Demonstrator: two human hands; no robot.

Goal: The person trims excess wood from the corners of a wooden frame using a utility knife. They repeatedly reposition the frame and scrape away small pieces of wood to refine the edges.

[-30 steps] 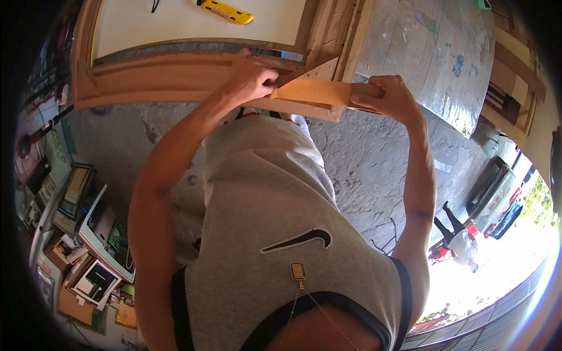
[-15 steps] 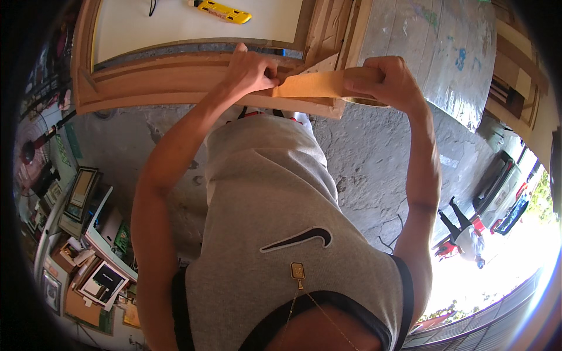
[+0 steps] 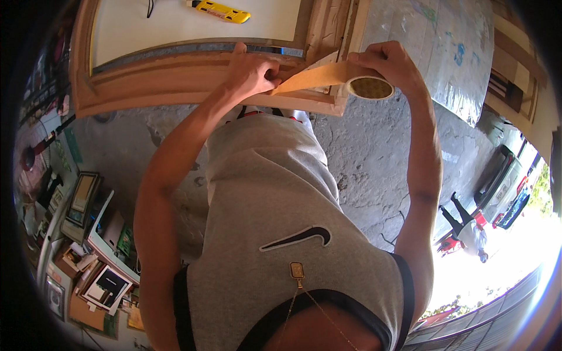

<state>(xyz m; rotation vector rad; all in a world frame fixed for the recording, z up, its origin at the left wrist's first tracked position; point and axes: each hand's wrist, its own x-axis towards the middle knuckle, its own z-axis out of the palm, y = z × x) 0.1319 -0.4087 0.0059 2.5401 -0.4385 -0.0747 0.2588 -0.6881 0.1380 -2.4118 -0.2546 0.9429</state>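
A roll of brown tape (image 3: 371, 88) is gripped at its upper side by my right hand (image 3: 391, 63), its round core facing me. From it a tan strip (image 3: 316, 79) stretches leftward to my left hand (image 3: 252, 73), whose fingers pinch the strip's free end. Both hands are over the near right part of a large wooden frame (image 3: 158, 85) with a pale panel (image 3: 193, 32) inside it. I cannot tell whether the strip touches the wood. On the panel lies a yellow utility knife (image 3: 222, 11).
A grey board under clear plastic (image 3: 430, 52) is right of the frame. Picture frames (image 3: 82, 199) and boxes crowd the left. Wooden pieces (image 3: 509, 76) stand at the far right. Outside at right are a person (image 3: 468, 237) and a vehicle (image 3: 497, 187).
The tape roll has turned, so its open core now shows, and my right hand has risen slightly. The strip now slopes upward to the right. My left hand is almost unmoved.
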